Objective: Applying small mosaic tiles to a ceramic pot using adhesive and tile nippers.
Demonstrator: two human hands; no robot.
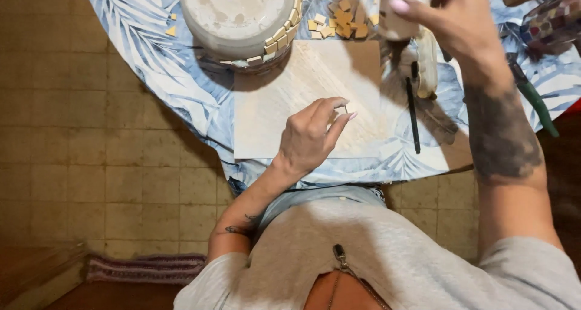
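Grey top and zip sit closest to cam, w/ both forearms reaching fwd over the tabletop (pixel 181 98) near edge. L hand (pixel 311 137) rests on a pale board (pixel 284 104) at centre; its grip is closed, thumb + forefinger pinching a small tile chip (pixel 347 108) at the fingertips, over the board's right half. R hand (pixel 451 16) is raised by the far edge, wrapped around a pale cup (pixel 402 10), partly cut off by frame. Pot (pixel 239 16) w/ tiles stuck round its rim stands past the board's far-left corner, so up-left of the chip; L hand is nearer to it. Loose tiles (pixel 339 19) lie betw pot and cup. Black pen (pixel 413 113) runs near-to-far off the board's right edge; green-handled nippers (pixel 535 101) at right edge.
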